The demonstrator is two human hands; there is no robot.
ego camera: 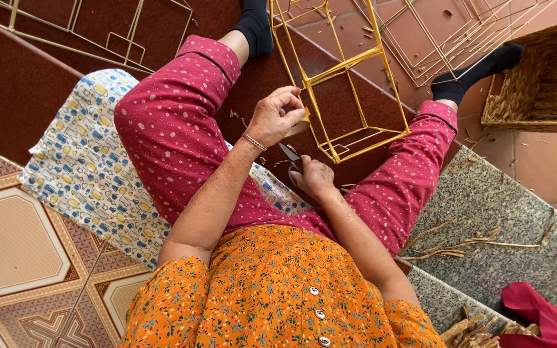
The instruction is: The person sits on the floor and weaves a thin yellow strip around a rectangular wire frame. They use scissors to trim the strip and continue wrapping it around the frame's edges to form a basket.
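Observation:
I sit on a step with my legs in red dotted trousers stretched out ahead. My left hand, with a bracelet on its wrist, is closed around a tan roll of tape pressed against a corner of a yellow stick frame. The box-shaped frame stands between my knees. Just below it, my right hand grips a pair of dark scissors, whose blades point up toward the tape.
A patterned cushion lies under me at the left. A woven basket stands at the upper right. More stick frames lie on the floor beyond my feet. Stick scraps and a red cloth lie on the grey stone step.

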